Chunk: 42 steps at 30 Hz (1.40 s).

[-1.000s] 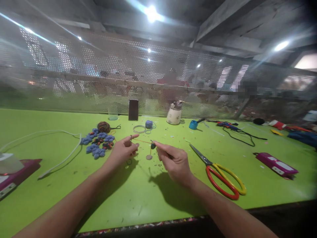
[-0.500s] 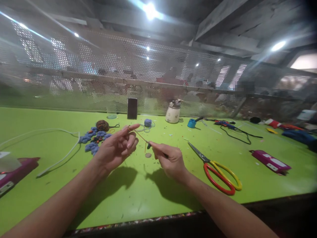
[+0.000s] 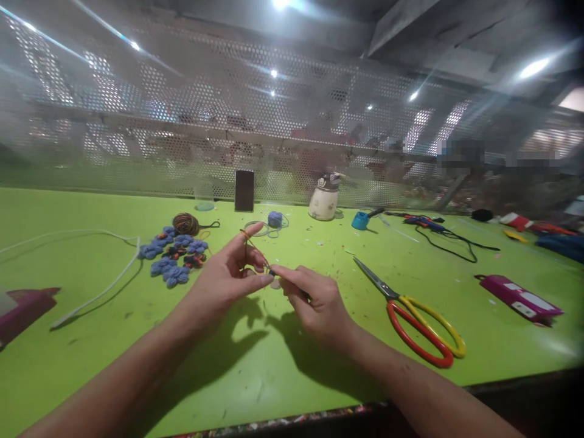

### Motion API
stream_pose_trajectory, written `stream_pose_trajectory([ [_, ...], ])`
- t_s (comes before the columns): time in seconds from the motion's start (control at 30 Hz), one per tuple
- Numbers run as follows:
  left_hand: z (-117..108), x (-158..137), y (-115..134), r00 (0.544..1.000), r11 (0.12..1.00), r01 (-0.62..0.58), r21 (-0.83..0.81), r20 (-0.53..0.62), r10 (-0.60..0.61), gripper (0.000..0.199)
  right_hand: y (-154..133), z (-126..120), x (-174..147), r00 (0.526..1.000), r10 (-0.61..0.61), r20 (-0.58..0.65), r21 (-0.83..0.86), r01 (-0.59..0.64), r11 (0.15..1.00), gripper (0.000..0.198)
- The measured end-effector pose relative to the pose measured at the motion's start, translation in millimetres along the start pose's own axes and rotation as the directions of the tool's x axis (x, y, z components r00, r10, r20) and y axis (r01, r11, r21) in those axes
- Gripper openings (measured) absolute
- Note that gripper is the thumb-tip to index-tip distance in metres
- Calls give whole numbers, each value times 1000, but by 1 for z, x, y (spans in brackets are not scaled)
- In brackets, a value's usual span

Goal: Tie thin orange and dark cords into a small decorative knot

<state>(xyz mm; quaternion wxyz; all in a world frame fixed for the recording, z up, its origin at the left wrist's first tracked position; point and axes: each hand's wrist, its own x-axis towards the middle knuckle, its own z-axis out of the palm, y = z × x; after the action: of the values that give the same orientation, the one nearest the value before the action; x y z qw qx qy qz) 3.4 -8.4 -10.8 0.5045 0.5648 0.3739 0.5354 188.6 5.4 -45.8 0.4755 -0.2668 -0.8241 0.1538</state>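
Observation:
My left hand (image 3: 232, 267) has a brown-orange strand of yarn (image 3: 247, 239) looped over its raised index finger. Its thumb and middle finger pinch at a small dark bit of yarn work (image 3: 272, 273). Against that same spot press the fingertips of my right hand (image 3: 314, 298), closed around what looks like a crochet hook, almost wholly hidden in the grip. Left of my hands lie several blue and dark-orange crocheted flowers (image 3: 176, 275), with a brown variegated yarn ball (image 3: 185, 224) behind them. A small round pale disc (image 3: 275, 284) lies beneath the fingertips.
Large scissors (image 3: 426, 328) with red and yellow handles lie at right, near a purple power strip (image 3: 520, 298). Farther back stand a phone (image 3: 244, 190), a bottle (image 3: 323, 198) and a blue pot (image 3: 360, 221). A blue yarn ball (image 3: 275, 219) and white cable (image 3: 103, 298) are also there.
My hands have come together: the left thumb and finger now meet the right fingertips at the dark yarn work. The yarn stretched between them is shorter. The view has shifted slightly.

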Motion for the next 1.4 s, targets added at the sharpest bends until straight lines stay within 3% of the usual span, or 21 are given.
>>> stream_pose_trajectory([
  [0.2, 4, -1, -1, 999, 999, -33, 30, -42, 35, 75, -8, 1, -2, 991, 123, 61, 113, -129, 985, 36],
  [0.3, 7, -2, 1, 998, 1000, -3, 7, -61, 3, 79, -10, 2, -3, 967, 236, 97, 212, -251, 944, 30],
  [0.53, 9, -3, 2, 996, 997, 83, 0, -32, -83, 91, -16, 0, 4, 805, 531, 264, 504, -585, 636, 13],
  [0.63, 8, -3, 2, 993, 994, 108, -8, -43, -109, 91, -16, -4, 8, 754, 556, 351, 535, -648, 542, 13],
  [0.87, 6, -2, 1, 990, 990, 142, -3, -27, -142, 93, -11, -7, 10, 732, 521, 439, 612, -668, 423, 25],
  [1.07, 2, 0, -1, 982, 982, 189, 15, -4, -189, 94, -12, -8, 10, 717, 553, 425, 578, -685, 443, 23],
  [1.4, -5, 2, -3, 968, 967, 250, -53, -9, -250, 89, -16, -8, 9, 743, 572, 349, 556, -655, 512, 19],
])
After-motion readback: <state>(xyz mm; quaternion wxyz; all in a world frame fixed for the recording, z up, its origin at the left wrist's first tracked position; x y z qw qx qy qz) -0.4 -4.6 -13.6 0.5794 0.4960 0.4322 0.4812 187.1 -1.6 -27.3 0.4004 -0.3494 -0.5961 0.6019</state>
